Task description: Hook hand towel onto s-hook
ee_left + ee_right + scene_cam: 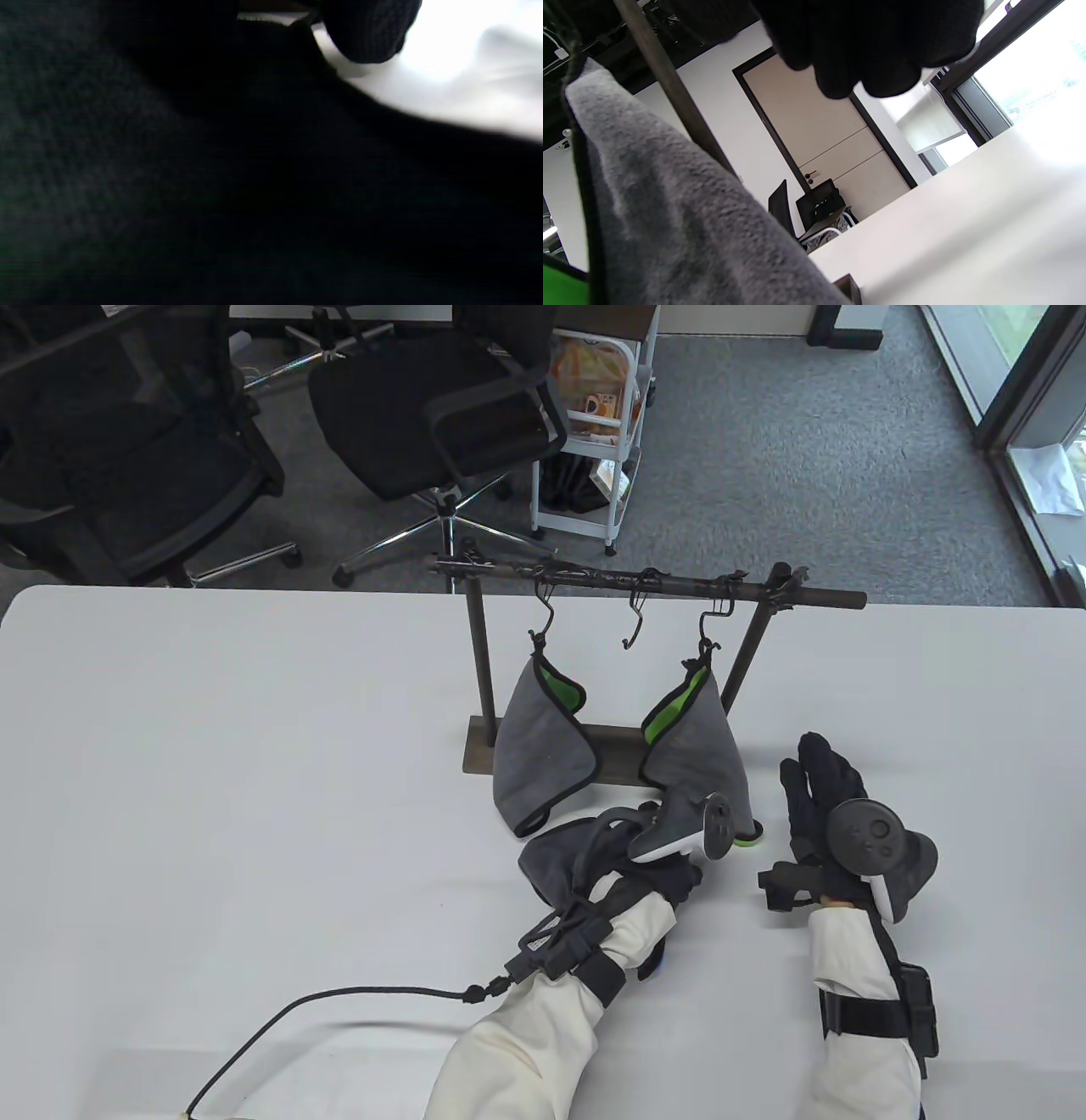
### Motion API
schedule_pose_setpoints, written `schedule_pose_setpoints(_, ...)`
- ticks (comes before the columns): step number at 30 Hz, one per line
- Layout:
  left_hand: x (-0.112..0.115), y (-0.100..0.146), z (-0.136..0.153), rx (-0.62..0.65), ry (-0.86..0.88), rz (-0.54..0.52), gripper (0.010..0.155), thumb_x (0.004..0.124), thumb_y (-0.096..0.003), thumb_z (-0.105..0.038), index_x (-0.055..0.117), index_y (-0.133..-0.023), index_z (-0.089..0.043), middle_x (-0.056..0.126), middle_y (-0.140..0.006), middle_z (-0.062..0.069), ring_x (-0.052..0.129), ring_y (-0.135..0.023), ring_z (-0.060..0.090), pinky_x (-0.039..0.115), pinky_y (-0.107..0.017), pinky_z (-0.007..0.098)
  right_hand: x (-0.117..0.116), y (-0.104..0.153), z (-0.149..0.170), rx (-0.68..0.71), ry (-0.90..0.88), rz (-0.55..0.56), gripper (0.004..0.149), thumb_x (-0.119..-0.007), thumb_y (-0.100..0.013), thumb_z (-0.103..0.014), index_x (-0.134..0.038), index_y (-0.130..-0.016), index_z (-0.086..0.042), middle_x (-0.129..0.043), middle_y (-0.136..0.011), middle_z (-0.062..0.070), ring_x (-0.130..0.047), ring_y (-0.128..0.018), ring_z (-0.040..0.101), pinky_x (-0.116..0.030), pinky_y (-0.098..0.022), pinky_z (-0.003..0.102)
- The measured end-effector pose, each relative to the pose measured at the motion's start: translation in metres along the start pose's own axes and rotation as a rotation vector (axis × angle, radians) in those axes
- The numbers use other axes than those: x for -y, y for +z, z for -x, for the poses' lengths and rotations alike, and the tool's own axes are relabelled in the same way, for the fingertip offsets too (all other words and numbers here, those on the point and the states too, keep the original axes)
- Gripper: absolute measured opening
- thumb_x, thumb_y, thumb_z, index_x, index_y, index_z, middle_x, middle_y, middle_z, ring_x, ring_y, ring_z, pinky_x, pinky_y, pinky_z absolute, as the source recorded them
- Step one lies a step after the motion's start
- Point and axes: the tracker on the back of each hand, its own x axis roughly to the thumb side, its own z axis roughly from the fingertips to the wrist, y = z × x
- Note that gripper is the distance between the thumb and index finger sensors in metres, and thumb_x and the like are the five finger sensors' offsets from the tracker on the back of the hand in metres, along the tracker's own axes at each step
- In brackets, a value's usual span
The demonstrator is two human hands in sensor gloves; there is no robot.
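I'm working my left hand (653, 857) into the towel (560, 857) lying on the table (212, 780) below the free hook (632, 626); can't tell its grip. Right hand (827, 814) is resting flat, empty. It's looking soft and floppy, so I'm going for its loop.

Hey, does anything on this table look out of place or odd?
Yes: the middle black s-hook hangs empty between two hung grey towels, while a third grey towel lies crumpled on the white table under the left hand.

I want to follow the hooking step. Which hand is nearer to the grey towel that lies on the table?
Left. The left hand rests on the grey towel in front of the rack. The right hand lies flat on the table to the towel's right, apart from it.
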Motion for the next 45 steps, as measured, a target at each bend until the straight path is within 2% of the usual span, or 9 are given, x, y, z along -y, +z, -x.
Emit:
schedule_pose_setpoints(2,0.005,-0.001,0.002,-0.006,-0.017,-0.012,0.087,0.076,-0.0524,-0.046,0.037,-0.117,-0.002,0.047,-0.113,0.027,0.08,-0.074,0.023,0.088,-0.047,0.03,0.0,0.0,0.001,-0.003,-0.001,0.001,0.055,-0.061,-0.06,-0.038,-0.062,-0.104,-0.006,-0.075,-0.095,0.024,-0.075,-0.085,0.043,-0.063,-0.066,0.06)
schedule_pose_setpoints(5,0.007,0.002,0.005,0.0,-0.006,-0.045,0.076,0.076,-0.0519,-0.046,0.052,-0.113,-0.008,0.056,-0.107,0.021,0.08,-0.074,0.021,0.088,-0.047,0.029,0.0,0.0,0.001,-0.007,-0.003,-0.001,0.055,-0.061,-0.06,-0.038,-0.062,-0.104,-0.006,-0.075,-0.095,0.024,-0.075,-0.085,0.043,-0.063,-0.066,0.06)
schedule_pose_setpoints(12,0.006,0.012,0.008,0.029,-0.009,-0.119,0.039,0.078,-0.0547,-0.028,0.076,-0.093,-0.023,0.073,-0.098,0.009,0.086,-0.071,0.019,0.092,-0.047,0.031,0.0,0.0,0.0,-0.001,0.0,-0.003,0.055,-0.061,-0.06,-0.038,-0.063,-0.104,-0.006,-0.075,-0.095,0.024,-0.075,-0.085,0.043,-0.062,-0.066,0.06)
schedule_pose_setpoints(16,0.008,0.021,0.017,0.086,0.057,-0.127,0.037,0.078,-0.054,-0.027,0.079,-0.091,-0.023,0.072,-0.101,0.008,0.084,-0.076,0.02,0.09,-0.051,0.033,-0.001,0.0,0.001,-0.001,0.003,-0.004,0.054,-0.061,-0.06,-0.038,-0.063,-0.104,-0.006,-0.075,-0.094,0.024,-0.075,-0.085,0.043,-0.063,-0.066,0.06)
schedule_pose_setpoints(20,0.007,0.032,0.028,0.132,0.166,-0.19,0.036,0.076,-0.0544,-0.027,0.078,-0.091,-0.025,0.076,-0.103,0.009,0.089,-0.078,0.023,0.09,-0.054,0.037,0.0,0.0,0.001,-0.004,0.005,-0.004,0.054,-0.061,-0.06,-0.038,-0.063,-0.104,-0.006,-0.075,-0.094,0.024,-0.075,-0.085,0.043,-0.063,-0.066,0.06)
schedule_pose_setpoints(28,-0.002,0.051,0.054,0.205,0.387,-0.347,0.037,0.076,-0.0533,-0.026,0.076,-0.09,-0.026,0.091,-0.089,0.007,0.099,-0.063,0.013,0.096,-0.041,0.027,-0.001,0.001,0.002,-0.008,0.005,-0.007,0.054,-0.061,-0.06,-0.038,-0.063,-0.104,-0.006,-0.076,-0.094,0.024,-0.075,-0.085,0.043,-0.063,-0.066,0.06)
schedule_pose_setpoints(32,-0.01,0.065,0.069,0.284,0.565,-0.424,0.041,0.075,-0.0535,-0.024,0.074,-0.094,-0.027,0.091,-0.087,0.002,0.097,-0.063,0.014,0.095,-0.042,0.028,-0.001,0.001,0.002,-0.008,0.005,-0.007,0.054,-0.061,-0.06,-0.038,-0.063,-0.103,-0.006,-0.076,-0.094,0.024,-0.075,-0.085,0.044,-0.063,-0.066,0.06)
schedule_pose_setpoints(41,-0.033,0.093,0.111,0.432,1.048,-0.449,0.04,0.072,-0.0554,-0.023,0.075,-0.095,-0.025,0.087,-0.091,0.004,0.093,-0.067,0.017,0.091,-0.047,0.033,0.0,0.001,0.002,-0.014,-0.015,-0.011,0.054,-0.061,-0.06,-0.038,-0.064,-0.103,-0.006,-0.076,-0.094,0.024,-0.075,-0.085,0.044,-0.063,-0.066,0.06)
schedule_pose_setpoints(45,-0.049,0.105,0.125,0.435,1.099,-0.517,0.04,0.072,-0.0556,-0.024,0.075,-0.096,-0.024,0.087,-0.092,0.004,0.093,-0.069,0.017,0.091,-0.048,0.033,0.0,0.001,0.002,-0.011,-0.013,-0.011,0.054,-0.061,-0.06,-0.038,-0.064,-0.103,-0.006,-0.076,-0.094,0.024,-0.075,-0.085,0.044,-0.063,-0.066,0.06)
